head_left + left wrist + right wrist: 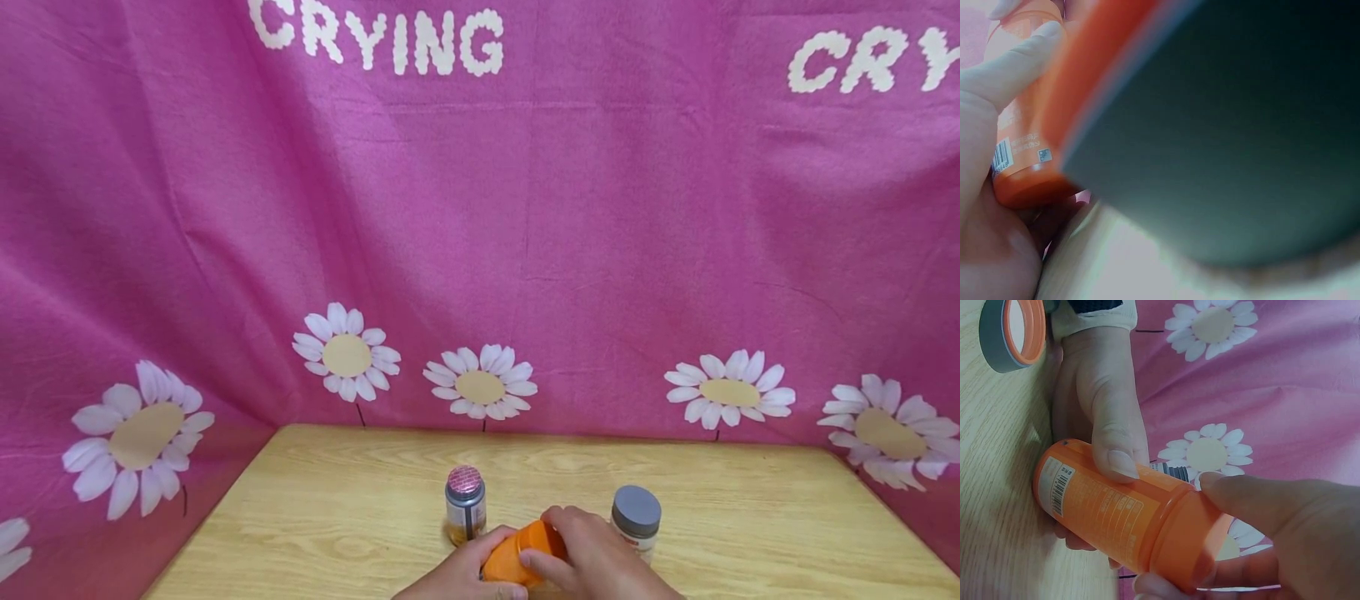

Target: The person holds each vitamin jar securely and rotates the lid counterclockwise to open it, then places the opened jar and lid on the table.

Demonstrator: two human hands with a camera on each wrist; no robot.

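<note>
An orange bottle [507, 563] lies tilted between both hands. My left hand [463, 573] grips its body, thumb along the label side in the right wrist view. My right hand [596, 560] holds the plain orange top end [1188, 540] between thumb and fingers. The printed label with a barcode [1061, 494] faces the right wrist camera. Close to my left wrist is a round dark grey piece [996, 334] with an orange rim and white inside, like a lid. A big blurred dark shape [1222, 144] with an orange edge fills much of the left wrist view.
Behind the hands stands a small bottle [466, 510] with a pink patterned top. To the right is a bottle with a grey lid [637, 510], partly hidden by my right hand. The wooden table [315, 500] ends against a pink daisy-print cloth [585, 250].
</note>
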